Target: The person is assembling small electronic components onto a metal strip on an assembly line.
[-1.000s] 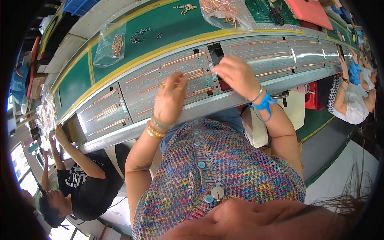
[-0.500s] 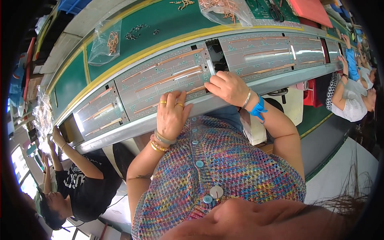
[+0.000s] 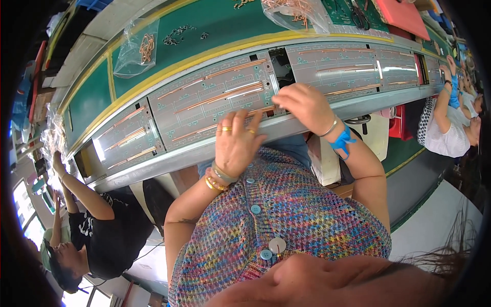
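Observation:
A grey circuit board (image 3: pixel 169 112) lies before me on a long metal rail track, with thin copper rods (image 3: pixel 220 97) running along it in rows. My left hand (image 3: pixel 236 146) is open over its near edge, fingers spread beside the lowest copper rod (image 3: pixel 197 133), and wears gold rings. My right hand (image 3: pixel 308 110) hovers at the board's near right corner. Its fingers reach loosely leftward, and nothing shows in them. The undersides of both hands are hidden. To the right, past a dark gap (image 3: pixel 281 64), lies another such board (image 3: pixel 327 61).
The rail's metal front edge (image 3: pixel 174 157) runs between me and the boards. On the green bench beyond are bags of copper pieces (image 3: pixel 147 48), small dark metal parts (image 3: pixel 179 34), scissors (image 3: pixel 359 18) and a red slab (image 3: pixel 401 19). Co-workers sit on both sides.
My left hand has moved slightly right and its fingers have spread. My right hand's curled fingers have straightened and come off the board corner. The co-worker at left has raised a hand off the track.

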The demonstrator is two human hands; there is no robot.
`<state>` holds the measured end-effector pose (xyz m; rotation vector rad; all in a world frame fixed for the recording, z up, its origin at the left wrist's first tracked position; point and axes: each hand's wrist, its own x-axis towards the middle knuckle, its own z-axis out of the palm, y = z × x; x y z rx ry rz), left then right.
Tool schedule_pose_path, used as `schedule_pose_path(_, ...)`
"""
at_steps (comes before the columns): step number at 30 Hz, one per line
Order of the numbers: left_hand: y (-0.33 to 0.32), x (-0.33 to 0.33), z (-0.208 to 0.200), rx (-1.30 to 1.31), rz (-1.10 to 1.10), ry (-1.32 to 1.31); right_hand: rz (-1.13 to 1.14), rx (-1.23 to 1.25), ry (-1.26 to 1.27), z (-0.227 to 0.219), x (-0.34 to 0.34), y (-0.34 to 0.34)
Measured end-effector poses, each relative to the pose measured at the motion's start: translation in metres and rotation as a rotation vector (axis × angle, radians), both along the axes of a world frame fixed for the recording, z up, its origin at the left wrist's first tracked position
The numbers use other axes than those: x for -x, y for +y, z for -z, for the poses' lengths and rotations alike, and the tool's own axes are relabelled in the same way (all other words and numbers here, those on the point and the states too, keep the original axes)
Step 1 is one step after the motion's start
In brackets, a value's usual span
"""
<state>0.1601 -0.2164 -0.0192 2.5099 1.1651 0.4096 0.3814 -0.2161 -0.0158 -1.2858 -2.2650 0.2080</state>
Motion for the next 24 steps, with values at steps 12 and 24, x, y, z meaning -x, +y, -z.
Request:
schedule_pose_path(12,0.000,-0.016,0.006,-0.081,0.031,0.042,0.556,-0.124,-0.050,-0.009,-0.044,0.069)
schedule_pose_path(24,0.155,-0.128,-0.012,-0.422,0.157,-0.263,0.996,0.118,-0.343,0.012,-0.046,0.112)
